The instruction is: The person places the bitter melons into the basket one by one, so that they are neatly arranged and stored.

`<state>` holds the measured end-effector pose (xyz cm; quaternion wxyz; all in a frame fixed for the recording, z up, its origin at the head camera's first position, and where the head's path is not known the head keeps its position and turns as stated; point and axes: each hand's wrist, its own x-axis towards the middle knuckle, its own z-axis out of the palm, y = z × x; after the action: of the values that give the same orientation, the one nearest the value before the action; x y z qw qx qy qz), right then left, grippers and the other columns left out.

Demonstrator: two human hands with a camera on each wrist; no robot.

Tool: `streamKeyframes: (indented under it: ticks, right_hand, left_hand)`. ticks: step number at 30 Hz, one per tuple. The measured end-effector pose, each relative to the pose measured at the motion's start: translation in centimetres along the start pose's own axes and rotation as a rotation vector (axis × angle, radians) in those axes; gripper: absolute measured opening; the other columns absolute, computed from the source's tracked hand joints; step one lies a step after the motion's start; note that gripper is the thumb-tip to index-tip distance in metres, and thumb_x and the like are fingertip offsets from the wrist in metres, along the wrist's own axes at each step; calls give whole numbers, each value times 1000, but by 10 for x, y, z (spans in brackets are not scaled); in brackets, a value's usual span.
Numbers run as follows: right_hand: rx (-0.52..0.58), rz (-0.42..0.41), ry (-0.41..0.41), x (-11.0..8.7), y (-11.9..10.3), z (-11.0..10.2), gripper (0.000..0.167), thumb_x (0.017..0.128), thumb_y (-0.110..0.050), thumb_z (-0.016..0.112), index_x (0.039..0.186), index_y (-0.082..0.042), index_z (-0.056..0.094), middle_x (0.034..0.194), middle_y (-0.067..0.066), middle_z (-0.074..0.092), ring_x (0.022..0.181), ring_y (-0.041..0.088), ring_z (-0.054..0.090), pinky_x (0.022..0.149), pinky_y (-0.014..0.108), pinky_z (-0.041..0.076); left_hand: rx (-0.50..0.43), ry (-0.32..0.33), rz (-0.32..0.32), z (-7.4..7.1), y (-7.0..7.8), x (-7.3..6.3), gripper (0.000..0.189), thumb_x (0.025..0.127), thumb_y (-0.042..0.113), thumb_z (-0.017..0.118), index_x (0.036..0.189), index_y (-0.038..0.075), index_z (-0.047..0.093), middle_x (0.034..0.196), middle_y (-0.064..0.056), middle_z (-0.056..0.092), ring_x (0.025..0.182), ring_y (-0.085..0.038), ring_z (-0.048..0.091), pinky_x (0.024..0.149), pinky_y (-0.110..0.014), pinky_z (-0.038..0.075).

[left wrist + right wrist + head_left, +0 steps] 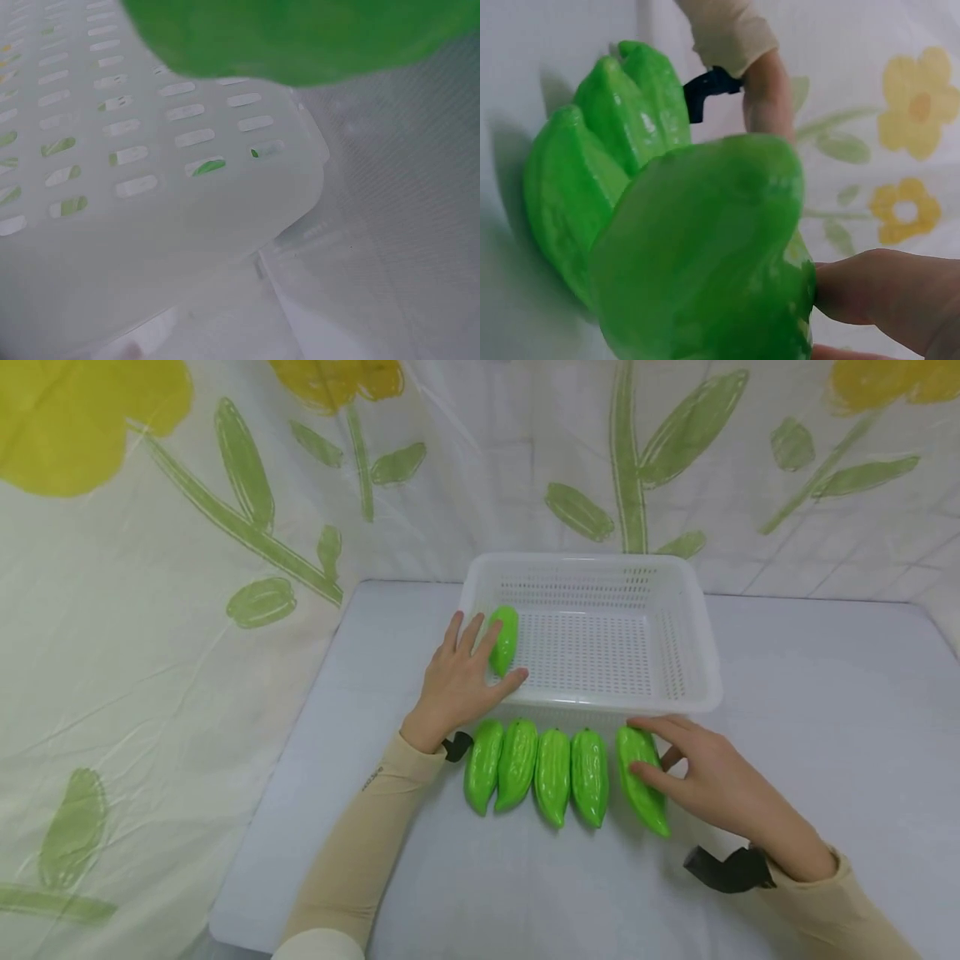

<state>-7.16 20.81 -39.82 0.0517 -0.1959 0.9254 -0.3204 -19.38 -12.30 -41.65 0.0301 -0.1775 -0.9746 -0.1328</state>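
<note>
I see a table (840, 718) beneath both hands, and a white perforated basket (592, 703) by the left hand (459, 683), which spreads wide. One green pepper (507, 641) lies inside, just right of its fingers. The right hand (712, 770) pinches another pepper (646, 802); four peppers (553, 778) line up to its left.

A white, rectangular, perforated plastic basket (592, 702) stands on a white table (817, 685), a white, flower-printed curtain (480, 510) behind. One long green pepper (508, 639) lies in the basket's left end; four peppers (552, 777) form a row in front, another pepper (645, 797) to their right.
</note>
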Motion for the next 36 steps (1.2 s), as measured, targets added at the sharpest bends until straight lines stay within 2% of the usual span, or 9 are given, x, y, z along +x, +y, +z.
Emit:
streamKeyframes:
  ticks: [4, 10, 18, 27, 31, 36]
  right_hand:
    - [42, -36, 31, -2, -3, -5, 55, 95, -25, 79, 146, -16, 58, 137, 7, 67, 84, 7, 69, 58, 23, 54]
    - [50, -10, 51, -4, -8, -13, 57, 95, -27, 79, 147, -20, 57, 141, 5, 64, 87, 7, 69, 60, 24, 55]
    - [55, -59, 134, 5, -13, -23, 58, 93, -21, 81, 147, -18, 59, 137, 6, 66, 84, 5, 70, 59, 24, 56]
    - [78, -24, 119, 32, -23, -42, 57, 97, -27, 77, 150, -20, 56, 141, 5, 63, 82, 5, 71, 55, 27, 57]
    - [72, 4, 97, 49, -25, -51, 58, 99, -34, 74, 151, -20, 54, 144, 8, 61, 74, 10, 71, 55, 29, 56]
    - [64, 46, 75, 74, -27, -57, 58, 100, -41, 70, 152, -20, 53, 143, 10, 63, 74, 15, 72, 59, 33, 56]
  left_hand:
    - [-3, 7, 1, 0, 0, 0, 88, 98, 70, 50, 165, 16, 31, 171, -17, 25, 161, -42, 8, 125, -58, 28]
    - [-7, 0, -2, -1, 2, 0, 88, 98, 71, 49, 166, 16, 30, 172, -18, 23, 161, -42, 8, 123, -60, 32]
    - [-2, -3, -2, -3, 3, -2, 88, 99, 69, 50, 165, 15, 31, 172, -19, 22, 161, -43, 8, 125, -58, 30]
    - [-7, -2, -7, -1, 0, -1, 88, 99, 70, 49, 166, 16, 30, 173, -17, 21, 161, -42, 7, 121, -61, 34]
    - [-8, -2, -7, 0, 0, -1, 89, 98, 71, 48, 166, 16, 29, 173, -17, 21, 161, -42, 7, 121, -61, 34]
    - [-12, -6, -6, 0, 1, -1, 89, 99, 71, 49, 166, 16, 29, 173, -17, 21, 161, -43, 7, 122, -60, 33]
